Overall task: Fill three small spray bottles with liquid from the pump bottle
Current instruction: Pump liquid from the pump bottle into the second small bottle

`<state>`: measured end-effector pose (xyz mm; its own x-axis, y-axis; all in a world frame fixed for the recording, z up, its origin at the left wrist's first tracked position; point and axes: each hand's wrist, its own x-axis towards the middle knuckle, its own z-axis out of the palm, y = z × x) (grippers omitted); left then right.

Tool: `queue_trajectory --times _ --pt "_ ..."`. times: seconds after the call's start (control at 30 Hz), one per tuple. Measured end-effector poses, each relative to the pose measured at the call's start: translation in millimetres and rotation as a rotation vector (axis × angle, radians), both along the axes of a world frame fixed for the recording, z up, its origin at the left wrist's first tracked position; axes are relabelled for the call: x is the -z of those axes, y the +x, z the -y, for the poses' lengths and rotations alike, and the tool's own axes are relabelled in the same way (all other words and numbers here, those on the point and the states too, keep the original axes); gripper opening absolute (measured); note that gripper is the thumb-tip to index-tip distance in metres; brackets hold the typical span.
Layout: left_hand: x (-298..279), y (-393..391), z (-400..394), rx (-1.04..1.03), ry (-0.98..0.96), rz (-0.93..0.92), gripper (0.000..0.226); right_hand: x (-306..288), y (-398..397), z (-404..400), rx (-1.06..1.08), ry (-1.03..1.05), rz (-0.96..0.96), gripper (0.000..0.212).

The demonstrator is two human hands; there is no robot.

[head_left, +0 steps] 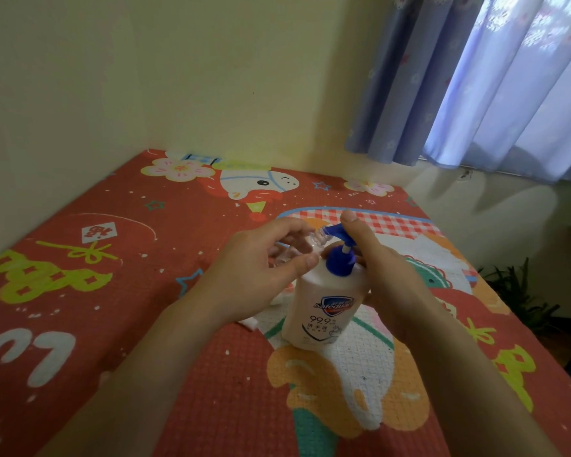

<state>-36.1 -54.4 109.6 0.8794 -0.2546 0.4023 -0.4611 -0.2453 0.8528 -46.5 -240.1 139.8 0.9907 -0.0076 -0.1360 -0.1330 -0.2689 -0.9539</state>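
A white pump bottle [323, 308] with a blue pump head [338, 240] stands upright on the red patterned mat [119, 291]. My left hand [257, 275] holds a small clear spray bottle [317, 240], tilted, with its open neck right at the blue nozzle. My right hand [376, 268] wraps around the pump bottle's right side, with its thumb resting on top of the pump head. The other small bottles are hidden from view.
A bit of white material [249, 323] lies on the mat under my left wrist. A yellow wall runs along the mat's far and left edges. Blue curtains [475, 80] hang at the upper right, and a dark plant [521, 291] sits past the mat's right edge.
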Motion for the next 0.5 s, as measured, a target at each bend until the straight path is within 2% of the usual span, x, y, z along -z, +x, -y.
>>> queue_trajectory --times 0.17,0.33,0.5 --pt "0.6 0.7 -1.2 -0.001 0.011 0.011 0.030 4.6 3.6 2.1 -0.008 0.058 0.012 0.049" --pt "2.3 3.1 -3.5 0.003 0.042 -0.010 0.029 10.1 5.5 1.9 0.007 0.098 0.027 0.063" --pt "3.5 4.6 -5.6 -0.003 0.079 -0.025 0.033 11.3 4.3 2.7 0.024 0.111 0.067 0.035"
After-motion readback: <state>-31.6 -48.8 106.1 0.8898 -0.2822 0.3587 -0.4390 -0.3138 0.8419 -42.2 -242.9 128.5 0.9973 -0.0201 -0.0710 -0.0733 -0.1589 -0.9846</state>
